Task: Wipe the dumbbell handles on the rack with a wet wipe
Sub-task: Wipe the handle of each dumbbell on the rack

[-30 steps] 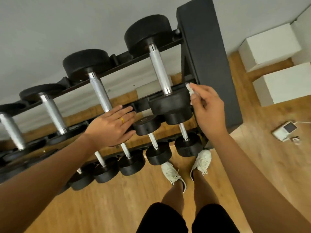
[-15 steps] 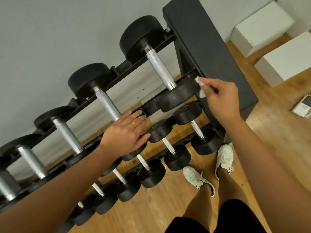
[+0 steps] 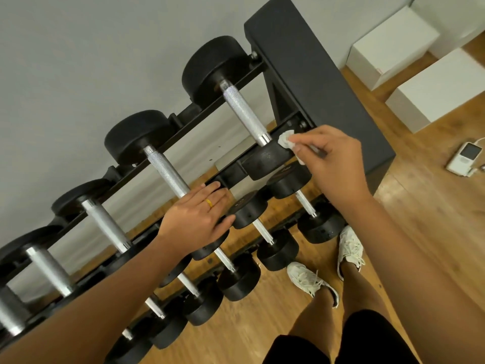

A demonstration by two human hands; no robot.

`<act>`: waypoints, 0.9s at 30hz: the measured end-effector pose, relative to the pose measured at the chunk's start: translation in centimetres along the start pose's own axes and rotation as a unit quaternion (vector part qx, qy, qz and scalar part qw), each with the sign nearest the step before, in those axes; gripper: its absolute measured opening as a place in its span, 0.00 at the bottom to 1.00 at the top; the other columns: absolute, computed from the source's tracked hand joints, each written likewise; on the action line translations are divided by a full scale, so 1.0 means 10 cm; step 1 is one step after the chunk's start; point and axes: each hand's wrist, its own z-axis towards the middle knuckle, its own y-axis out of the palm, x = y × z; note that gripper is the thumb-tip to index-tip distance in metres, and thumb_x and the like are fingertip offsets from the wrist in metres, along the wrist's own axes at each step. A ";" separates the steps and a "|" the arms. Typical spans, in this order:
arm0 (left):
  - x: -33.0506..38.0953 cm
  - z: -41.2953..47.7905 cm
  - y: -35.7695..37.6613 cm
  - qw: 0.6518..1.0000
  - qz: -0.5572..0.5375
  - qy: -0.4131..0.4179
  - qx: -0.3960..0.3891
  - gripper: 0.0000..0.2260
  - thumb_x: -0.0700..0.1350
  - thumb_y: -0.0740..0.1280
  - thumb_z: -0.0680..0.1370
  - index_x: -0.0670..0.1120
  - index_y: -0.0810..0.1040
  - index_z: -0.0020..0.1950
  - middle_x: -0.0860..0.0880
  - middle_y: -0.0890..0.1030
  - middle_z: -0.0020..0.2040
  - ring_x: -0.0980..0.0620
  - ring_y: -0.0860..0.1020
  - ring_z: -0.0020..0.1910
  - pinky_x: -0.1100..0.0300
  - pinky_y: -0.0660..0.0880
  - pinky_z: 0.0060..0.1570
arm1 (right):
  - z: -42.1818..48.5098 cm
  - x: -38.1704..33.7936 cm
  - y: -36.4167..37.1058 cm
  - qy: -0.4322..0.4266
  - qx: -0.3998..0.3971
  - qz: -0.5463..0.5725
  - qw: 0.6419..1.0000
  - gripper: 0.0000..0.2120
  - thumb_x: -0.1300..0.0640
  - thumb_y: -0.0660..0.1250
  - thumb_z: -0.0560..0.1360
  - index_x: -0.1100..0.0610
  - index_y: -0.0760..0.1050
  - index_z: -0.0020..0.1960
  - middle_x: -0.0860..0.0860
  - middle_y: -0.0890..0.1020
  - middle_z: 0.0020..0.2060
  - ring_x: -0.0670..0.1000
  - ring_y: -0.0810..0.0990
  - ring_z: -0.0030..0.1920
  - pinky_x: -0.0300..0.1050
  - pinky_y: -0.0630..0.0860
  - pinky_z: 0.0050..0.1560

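Head view, right hand [image 3: 330,161] pinching wet wipe [image 3: 286,139] beside dumbbell handle [image 3: 245,114]

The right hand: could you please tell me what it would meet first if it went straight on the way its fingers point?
Most likely the near end of the rightmost top dumbbell's handle; the wet wipe pinched by the right hand leads, just beside it. Depth is hard to judge.

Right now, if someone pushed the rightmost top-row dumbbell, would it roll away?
Probably not: the dumbbell looks heavy, with thick black heads. Those round heads could roll, but the rack rails seem to cradle them. Its knurled handle likely resists slipping.
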 end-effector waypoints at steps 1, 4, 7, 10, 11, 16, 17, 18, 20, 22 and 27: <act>0.00 0.00 0.00 1.000 0.000 0.000 0.001 0.22 0.56 0.60 0.85 0.41 0.84 0.62 0.44 0.85 0.61 0.44 0.80 0.65 0.48 0.73 0.68 | 0.02 0.01 0.02 -0.004 0.012 -0.004 1.000 0.09 0.60 0.71 0.78 0.56 0.85 0.57 0.49 0.83 0.46 0.43 0.80 0.48 0.32 0.74 0.50; 0.01 0.02 0.00 1.000 0.002 -0.001 0.001 0.22 0.56 0.61 0.85 0.41 0.84 0.62 0.44 0.85 0.61 0.45 0.80 0.65 0.48 0.73 0.68 | 0.17 0.09 0.04 0.039 0.065 0.012 0.997 0.09 0.59 0.71 0.77 0.55 0.85 0.56 0.50 0.84 0.46 0.41 0.80 0.45 0.30 0.74 0.50; 0.00 0.01 0.00 1.000 -0.003 -0.002 -0.005 0.22 0.56 0.60 0.85 0.41 0.84 0.62 0.43 0.85 0.61 0.44 0.80 0.66 0.47 0.74 0.68 | 0.09 0.07 0.10 0.049 0.073 0.026 0.996 0.09 0.59 0.71 0.78 0.55 0.84 0.57 0.49 0.83 0.46 0.40 0.79 0.45 0.30 0.73 0.49; -0.01 0.01 -0.01 1.000 -0.002 -0.002 -0.008 0.22 0.57 0.60 0.85 0.41 0.84 0.62 0.43 0.85 0.61 0.44 0.80 0.66 0.47 0.74 0.67 | -0.13 -0.04 0.19 -0.034 0.019 -0.029 0.999 0.10 0.60 0.72 0.77 0.57 0.84 0.57 0.50 0.81 0.45 0.44 0.77 0.45 0.31 0.72 0.48; 0.00 0.01 -0.01 1.000 -0.001 -0.001 -0.009 0.22 0.57 0.60 0.85 0.41 0.84 0.62 0.43 0.85 0.61 0.44 0.80 0.66 0.47 0.74 0.68 | -0.14 -0.04 0.19 -0.057 0.013 -0.039 0.998 0.10 0.60 0.72 0.77 0.57 0.84 0.58 0.51 0.80 0.45 0.45 0.77 0.46 0.31 0.72 0.48; 0.00 0.01 -0.01 1.000 -0.002 -0.001 0.001 0.20 0.56 0.63 0.85 0.41 0.84 0.62 0.44 0.85 0.61 0.45 0.80 0.65 0.48 0.74 0.68 | -0.01 0.02 0.16 -0.027 0.066 -0.011 0.997 0.11 0.59 0.70 0.78 0.57 0.83 0.59 0.51 0.79 0.45 0.40 0.75 0.45 0.28 0.71 0.48; 0.00 0.01 -0.01 1.000 -0.007 0.000 0.004 0.20 0.55 0.64 0.84 0.41 0.84 0.62 0.43 0.85 0.61 0.45 0.80 0.65 0.48 0.75 0.67 | -0.03 0.01 0.18 -0.057 0.055 -0.029 0.996 0.11 0.59 0.70 0.78 0.58 0.83 0.59 0.51 0.79 0.45 0.42 0.75 0.45 0.29 0.71 0.49; 0.00 0.01 0.00 1.000 -0.010 0.000 0.006 0.20 0.55 0.64 0.84 0.41 0.84 0.61 0.43 0.85 0.60 0.44 0.81 0.65 0.48 0.76 0.66 | -0.05 -0.01 0.22 -0.107 0.034 -0.060 0.992 0.10 0.61 0.70 0.78 0.59 0.83 0.59 0.53 0.79 0.45 0.45 0.75 0.46 0.30 0.70 0.50; -0.01 0.01 0.01 1.000 -0.010 -0.004 0.009 0.20 0.55 0.64 0.84 0.40 0.84 0.61 0.43 0.85 0.60 0.44 0.81 0.64 0.47 0.77 0.66 | -0.10 0.03 0.28 -0.235 -0.014 -0.140 0.962 0.12 0.65 0.71 0.76 0.62 0.82 0.59 0.56 0.81 0.49 0.52 0.78 0.50 0.33 0.70 0.55; 0.00 0.01 0.02 1.000 -0.010 -0.011 0.007 0.21 0.55 0.62 0.85 0.40 0.84 0.62 0.43 0.85 0.60 0.44 0.81 0.64 0.47 0.75 0.67 | -0.10 0.14 0.27 -0.297 -0.016 -0.188 0.936 0.16 0.70 0.71 0.75 0.64 0.81 0.61 0.59 0.82 0.55 0.57 0.80 0.56 0.38 0.71 0.64; 0.02 0.00 0.04 1.000 -0.008 -0.020 -0.002 0.23 0.56 0.59 0.86 0.40 0.83 0.63 0.42 0.85 0.60 0.42 0.80 0.65 0.46 0.73 0.68 | -0.15 0.28 0.27 -0.276 0.080 -0.196 0.937 0.13 0.67 0.65 0.81 0.65 0.79 0.64 0.58 0.80 0.63 0.57 0.77 0.67 0.45 0.69 0.73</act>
